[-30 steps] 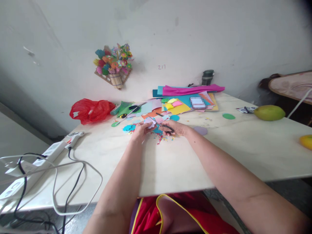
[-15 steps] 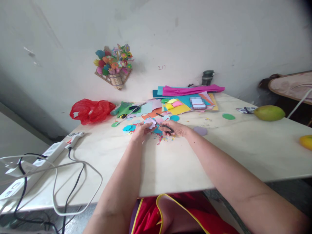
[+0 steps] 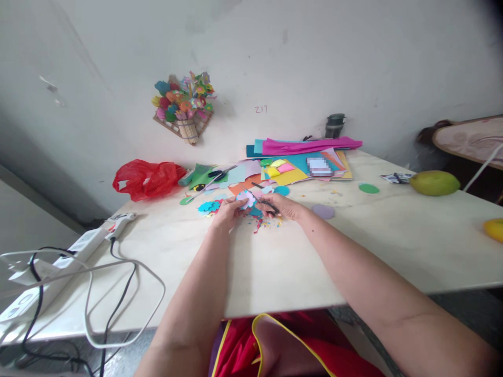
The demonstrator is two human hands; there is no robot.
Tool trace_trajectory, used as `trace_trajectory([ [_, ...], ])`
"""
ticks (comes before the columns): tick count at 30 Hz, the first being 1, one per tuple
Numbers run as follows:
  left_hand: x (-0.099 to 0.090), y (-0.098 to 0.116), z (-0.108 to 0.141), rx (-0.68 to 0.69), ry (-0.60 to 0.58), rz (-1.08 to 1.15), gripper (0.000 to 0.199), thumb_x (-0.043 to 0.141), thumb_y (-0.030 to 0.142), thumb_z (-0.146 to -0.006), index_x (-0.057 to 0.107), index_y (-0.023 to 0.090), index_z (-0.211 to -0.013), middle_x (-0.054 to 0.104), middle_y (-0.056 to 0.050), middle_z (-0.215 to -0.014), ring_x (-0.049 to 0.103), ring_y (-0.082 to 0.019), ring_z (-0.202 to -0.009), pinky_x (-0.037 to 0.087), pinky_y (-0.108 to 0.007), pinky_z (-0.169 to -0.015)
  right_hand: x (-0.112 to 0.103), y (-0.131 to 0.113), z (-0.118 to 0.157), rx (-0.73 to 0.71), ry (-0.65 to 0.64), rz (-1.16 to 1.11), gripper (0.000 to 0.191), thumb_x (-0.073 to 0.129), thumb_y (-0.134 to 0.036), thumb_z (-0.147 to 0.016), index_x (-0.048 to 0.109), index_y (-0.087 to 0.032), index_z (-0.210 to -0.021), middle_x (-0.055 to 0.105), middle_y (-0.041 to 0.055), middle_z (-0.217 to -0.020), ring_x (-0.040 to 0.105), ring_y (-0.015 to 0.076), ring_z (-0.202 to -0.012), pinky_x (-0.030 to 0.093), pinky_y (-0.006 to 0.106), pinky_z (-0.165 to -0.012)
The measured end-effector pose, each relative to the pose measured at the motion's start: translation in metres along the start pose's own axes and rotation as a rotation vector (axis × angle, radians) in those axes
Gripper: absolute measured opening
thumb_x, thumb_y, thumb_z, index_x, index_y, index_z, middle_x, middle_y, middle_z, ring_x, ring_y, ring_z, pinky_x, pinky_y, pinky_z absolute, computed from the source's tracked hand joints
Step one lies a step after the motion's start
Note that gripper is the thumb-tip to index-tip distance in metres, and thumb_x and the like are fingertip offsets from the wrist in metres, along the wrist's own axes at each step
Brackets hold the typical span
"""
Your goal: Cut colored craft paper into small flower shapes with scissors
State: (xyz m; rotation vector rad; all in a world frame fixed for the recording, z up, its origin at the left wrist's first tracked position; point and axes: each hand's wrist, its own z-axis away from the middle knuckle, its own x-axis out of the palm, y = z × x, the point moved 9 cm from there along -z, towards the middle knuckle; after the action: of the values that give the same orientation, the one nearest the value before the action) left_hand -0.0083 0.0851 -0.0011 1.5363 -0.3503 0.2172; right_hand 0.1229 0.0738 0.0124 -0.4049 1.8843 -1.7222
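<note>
Between thumb and fingers, my left hand (image 3: pixel 229 211) pinches a pale lilac paper flower (image 3: pixel 246 199) with a scalloped edge. My right hand (image 3: pixel 281 206) is closed round the dark handles of a pair of scissors (image 3: pixel 271 206), whose blades point up and left beside the flower. Blue scalloped paper shapes (image 3: pixel 209 207) lie just left of my left hand. Under and below the hands are small coloured paper scraps (image 3: pixel 260 224). A blue paper circle (image 3: pixel 282 190) rests behind my right hand, and a lilac circle (image 3: pixel 323 211) to its right.
Coloured sheets (image 3: pixel 291 174), a phone-like object (image 3: pixel 319 166) and a second pair of scissors (image 3: pixel 217 174) lie farther back. A red plastic bag (image 3: pixel 147 179) stands at the left, above a power strip (image 3: pixel 58 267) with loose cables. A green mango (image 3: pixel 434 183) is at the right.
The lilac flower has shifted slightly and now shows more of its face. The scissor blades look slightly more raised and apart. Both hands stay in nearly the same place.
</note>
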Motion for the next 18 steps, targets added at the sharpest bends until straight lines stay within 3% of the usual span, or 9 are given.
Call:
trace_trajectory([
  [18, 0.0068, 0.0028, 0.005, 0.006, -0.008, -0.003, 0.018, 0.077, 0.015, -0.058, 0.066, 0.01, -0.071, 0.067, -0.004, -0.067, 0.061, -0.012, -0.057, 0.054, -0.025, -0.057, 0.0015, -0.0037, 0.0028, -0.004, 0.033, 0.012, 0.032, 0.07, -0.043, -0.073, 0.055, -0.014, -0.076, 0.054, -0.0031, -0.052, 0.043, 0.0049, -0.04, 0.025, 0.017, -0.035],
])
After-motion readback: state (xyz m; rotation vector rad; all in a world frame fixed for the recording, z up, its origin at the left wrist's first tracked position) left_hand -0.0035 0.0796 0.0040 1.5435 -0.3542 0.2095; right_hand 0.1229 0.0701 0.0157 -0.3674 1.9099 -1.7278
